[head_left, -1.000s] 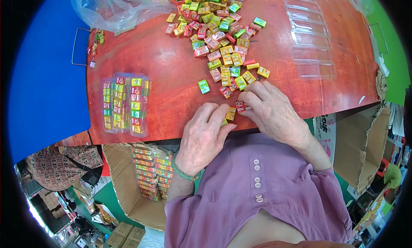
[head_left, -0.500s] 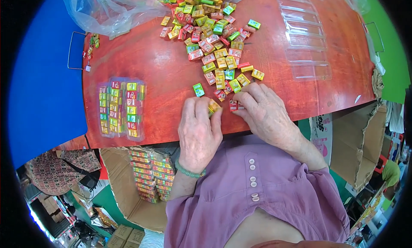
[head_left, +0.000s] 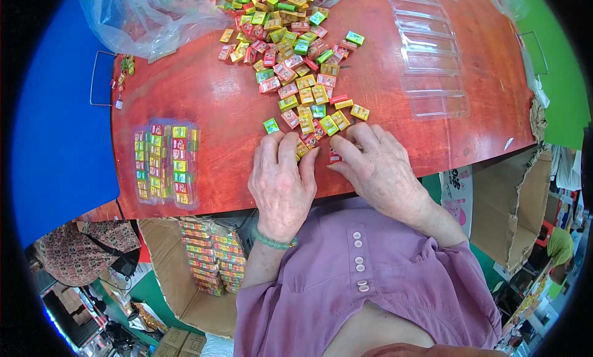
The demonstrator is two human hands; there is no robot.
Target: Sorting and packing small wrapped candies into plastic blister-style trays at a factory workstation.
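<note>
Loose small boxes (head_left: 306, 97) in red, yellow and green spread down the red table toward my hands. My left hand (head_left: 281, 184) is at the near end of the spread, thumb and fingers closed around a small yellow box (head_left: 301, 149). To its right, my right hand (head_left: 383, 172) has its thumb and forefinger at a small red box (head_left: 334, 155), which its fingers partly hide. Just beyond my left fingers lies a green box (head_left: 270, 126). Clear plastic trays (head_left: 167, 202) filled with rows of such boxes rest on the table at the left.
A clear plastic bag (head_left: 136, 23) lies at the far left beside the pile. Empty clear trays (head_left: 435, 107) are stacked at the far right. Below the near table edge, an open carton (head_left: 164, 252) holds filled packs (head_left: 213, 258); another open carton (head_left: 506, 202) stands right.
The whole view has shifted slightly, moving the table leftward in the picture. My left hand and the yellow box have moved a little right along the table, closer to the loose boxes.
</note>
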